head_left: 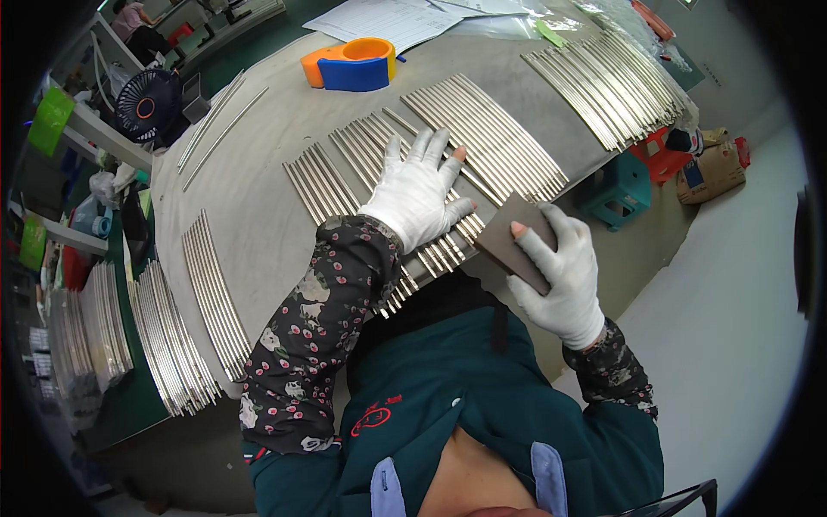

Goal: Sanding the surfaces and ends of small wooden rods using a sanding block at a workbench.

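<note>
Both hands wear white gloves with some fingertips bare. My left hand point(412, 200) lies flat with fingers spread on a row of thin silvery metal rods point(363, 145); its palm hides part of them. Some rod ends stick out past the near table edge. My right hand point(567, 284) grips a flat brown block, like a sanding block point(508, 234), at the near ends of the rods. Whether the block touches them I cannot tell. Just right of my left hand lies a wider row of rods point(487, 129), and another small group point(320, 185) lies to its left.
A grey table point(267, 146) carries more rods point(603, 90) at the far right and a bundle point(214, 297) at the left. Beyond stand an orange and blue tape dispenser point(355, 67) and papers point(379, 21). A black fan point(148, 105) is at left, a teal stool point(616, 194) at right.
</note>
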{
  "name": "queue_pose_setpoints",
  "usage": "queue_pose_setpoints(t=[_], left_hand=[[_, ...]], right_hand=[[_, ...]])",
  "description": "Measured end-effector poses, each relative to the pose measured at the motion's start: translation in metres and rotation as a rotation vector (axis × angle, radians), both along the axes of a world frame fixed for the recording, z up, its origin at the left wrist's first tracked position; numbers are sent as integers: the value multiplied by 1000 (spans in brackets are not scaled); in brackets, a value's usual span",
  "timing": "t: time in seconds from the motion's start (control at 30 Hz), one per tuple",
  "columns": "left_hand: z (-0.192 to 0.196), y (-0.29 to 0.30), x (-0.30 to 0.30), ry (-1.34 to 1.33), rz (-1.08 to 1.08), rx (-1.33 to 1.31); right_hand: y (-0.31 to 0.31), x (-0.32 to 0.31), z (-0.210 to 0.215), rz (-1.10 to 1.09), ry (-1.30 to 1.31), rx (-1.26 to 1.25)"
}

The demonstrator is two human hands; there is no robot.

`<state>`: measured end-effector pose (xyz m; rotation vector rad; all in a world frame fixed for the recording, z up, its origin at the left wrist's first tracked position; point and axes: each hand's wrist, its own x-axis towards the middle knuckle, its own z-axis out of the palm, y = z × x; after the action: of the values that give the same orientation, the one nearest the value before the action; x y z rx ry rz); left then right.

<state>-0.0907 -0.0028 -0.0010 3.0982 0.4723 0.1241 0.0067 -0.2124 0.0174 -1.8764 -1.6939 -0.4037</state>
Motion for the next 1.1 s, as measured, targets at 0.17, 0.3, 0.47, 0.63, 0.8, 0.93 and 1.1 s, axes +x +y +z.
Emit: queue_pose_setpoints(t=[0.17,0.3,0.47,0.63,0.8,0.93,1.1], left_hand=[[1,0,-2,-11,-3,10],[-1,0,0,-11,-9,9],[4,-1,-3,1,-6,4],[-3,2,-1,-11,-9,33],[10,3,-5,54,-14,-58],[6,25,-21,-143,-38,-108],[8,52,-53,-150,47,-87]], right_hand=[[5,21,1,-52,-107,-97],[7,7,11,135,-3,-3],[4,29,1,-181,-112,5],[9,5,-8,205,109,-133],[-4,29,5,-93,-53,57],[-12,25,-3,-102,7,54],[-19,18,-6,-117,3,6]])
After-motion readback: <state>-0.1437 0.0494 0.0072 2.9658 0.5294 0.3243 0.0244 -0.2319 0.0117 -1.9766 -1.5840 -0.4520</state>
